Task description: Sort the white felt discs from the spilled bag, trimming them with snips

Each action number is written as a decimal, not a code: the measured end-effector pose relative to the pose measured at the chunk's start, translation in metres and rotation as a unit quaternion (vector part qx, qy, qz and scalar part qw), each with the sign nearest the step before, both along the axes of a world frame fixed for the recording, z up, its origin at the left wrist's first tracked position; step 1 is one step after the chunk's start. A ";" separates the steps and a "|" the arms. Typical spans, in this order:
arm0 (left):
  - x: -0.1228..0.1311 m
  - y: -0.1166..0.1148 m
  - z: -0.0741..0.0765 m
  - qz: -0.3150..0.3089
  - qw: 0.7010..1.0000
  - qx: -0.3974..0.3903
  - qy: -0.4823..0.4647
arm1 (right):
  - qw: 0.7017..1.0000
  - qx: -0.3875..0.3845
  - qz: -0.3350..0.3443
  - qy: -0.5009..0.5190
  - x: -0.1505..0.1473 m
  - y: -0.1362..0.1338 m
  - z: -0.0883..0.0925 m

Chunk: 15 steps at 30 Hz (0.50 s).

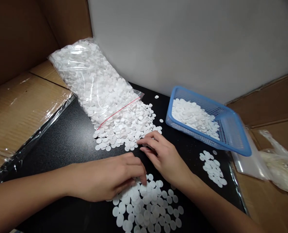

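Small white discs lie in piles on a black table (68, 142). My left hand (110, 178) rests palm down on the near pile of discs (146, 207), fingers curled and pressing on them. My right hand (163, 155) lies just beyond it, fingers stretched toward the far pile of discs (127, 129), fingertips touching its edge. That pile spills from an open clear zip bag (93, 81) packed with discs. Neither hand visibly grips anything.
A blue mesh basket (231, 132), tilted and holding discs, stands at the right. A small group of discs (213, 168) lies in front of it. Cardboard (20, 103) borders the left, plastic bags (277, 161) the right. A grey wall (194, 42) rises behind.
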<state>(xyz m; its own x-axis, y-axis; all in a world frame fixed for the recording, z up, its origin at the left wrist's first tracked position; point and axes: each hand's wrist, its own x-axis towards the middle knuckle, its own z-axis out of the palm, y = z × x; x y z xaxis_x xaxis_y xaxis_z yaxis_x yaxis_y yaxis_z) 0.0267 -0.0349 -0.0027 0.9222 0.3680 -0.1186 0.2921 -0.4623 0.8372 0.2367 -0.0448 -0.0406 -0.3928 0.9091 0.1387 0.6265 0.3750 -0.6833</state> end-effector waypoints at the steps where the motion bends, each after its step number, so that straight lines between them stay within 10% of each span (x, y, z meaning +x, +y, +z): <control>1: -0.001 0.002 -0.002 0.020 1.000 0.003 0.000 | 1.000 0.005 0.009 -0.010 -0.003 0.002 -0.003; 6: -0.005 0.017 -0.021 0.192 0.969 0.155 0.021 | 0.999 0.015 0.029 -0.032 -0.007 0.008 -0.006; 15: -0.005 0.020 -0.023 0.193 0.964 0.183 0.029 | 0.998 -0.059 0.001 0.015 0.003 -0.017 0.005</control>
<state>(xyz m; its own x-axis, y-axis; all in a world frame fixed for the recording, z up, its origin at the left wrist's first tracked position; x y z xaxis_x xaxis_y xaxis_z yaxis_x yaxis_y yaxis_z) 0.0215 -0.0150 -0.0259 0.7045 0.7087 0.0373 0.5421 -0.5712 0.6164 0.2402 -0.0616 -0.0359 -0.3920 0.9190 0.0428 0.6037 0.2920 -0.7418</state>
